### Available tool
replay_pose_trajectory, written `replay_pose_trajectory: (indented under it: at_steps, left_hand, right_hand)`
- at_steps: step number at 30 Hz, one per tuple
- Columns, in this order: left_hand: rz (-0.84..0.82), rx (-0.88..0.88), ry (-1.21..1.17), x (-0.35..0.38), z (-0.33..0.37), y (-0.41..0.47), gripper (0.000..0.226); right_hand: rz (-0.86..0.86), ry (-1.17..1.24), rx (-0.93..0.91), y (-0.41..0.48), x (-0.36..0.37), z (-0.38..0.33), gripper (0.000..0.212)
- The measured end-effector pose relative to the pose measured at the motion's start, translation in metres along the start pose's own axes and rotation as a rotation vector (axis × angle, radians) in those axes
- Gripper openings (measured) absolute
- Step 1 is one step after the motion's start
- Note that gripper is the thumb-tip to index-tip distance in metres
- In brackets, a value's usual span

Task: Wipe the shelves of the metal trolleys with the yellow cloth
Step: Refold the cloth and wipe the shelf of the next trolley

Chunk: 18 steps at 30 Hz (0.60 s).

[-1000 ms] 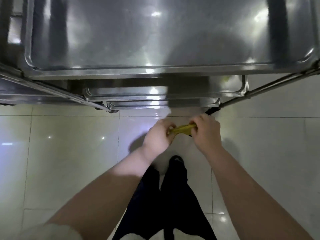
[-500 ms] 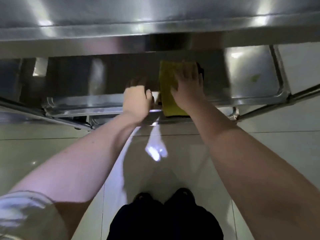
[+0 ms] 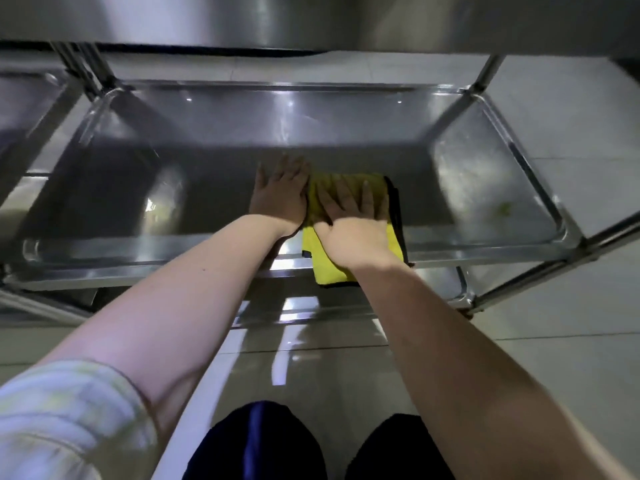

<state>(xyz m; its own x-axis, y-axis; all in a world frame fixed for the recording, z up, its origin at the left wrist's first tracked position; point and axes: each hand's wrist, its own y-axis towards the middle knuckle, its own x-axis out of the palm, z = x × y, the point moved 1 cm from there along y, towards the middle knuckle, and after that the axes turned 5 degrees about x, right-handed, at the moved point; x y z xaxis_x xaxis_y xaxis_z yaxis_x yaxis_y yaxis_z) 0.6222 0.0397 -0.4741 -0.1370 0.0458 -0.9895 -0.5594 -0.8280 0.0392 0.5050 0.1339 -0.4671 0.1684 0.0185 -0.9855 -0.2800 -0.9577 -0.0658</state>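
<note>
Head view: right hand (image 3: pixel 353 223) flat, pressing yellow cloth (image 3: pixel 327 271) on middle shelf (image 3: pixel 173 188); left hand (image 3: pixel 280 192) flat at 9 o'clock. Cloth soft, limp; press mid-fold.

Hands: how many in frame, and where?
2. The left hand lies flat on the metal shelf, just left of the yellow cloth. The right hand presses flat on that cloth. None look hidden.

the cloth (image 3: pixel 333 268) lies on the trolley's shelf (image 3: pixel 166 192), its near end hanging over the front rim (image 3: pixel 138 268). the right hand (image 3: pixel 356 226) rests flat on it, and the left hand (image 3: pixel 280 199) lies on the shelf just left of it.
</note>
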Motion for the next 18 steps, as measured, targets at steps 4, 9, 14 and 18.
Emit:
replay_pose_trajectory:
  at_steps: [4,9,14,18]
  left_hand:
    - [-0.018,-0.017,-0.014,0.002,0.001,-0.002,0.053]
    - [-0.038,-0.009,0.027,0.006,0.004,0.003,0.052]
    - [-0.029,-0.008,0.028,0.011,0.004,0.007,0.052]
    - [-0.023,-0.015,0.048,0.012,0.001,0.008,0.053]
  right_hand:
    - [-0.026,-0.042,0.036,0.009,-0.008,0.04,0.055]
    - [-0.072,-0.116,0.277,0.036,-0.031,0.163,0.059]
    - [-0.064,-0.051,0.405,0.046,-0.021,0.132,0.057]
    - [0.02,-0.07,-0.004,0.034,0.002,0.027,0.054]
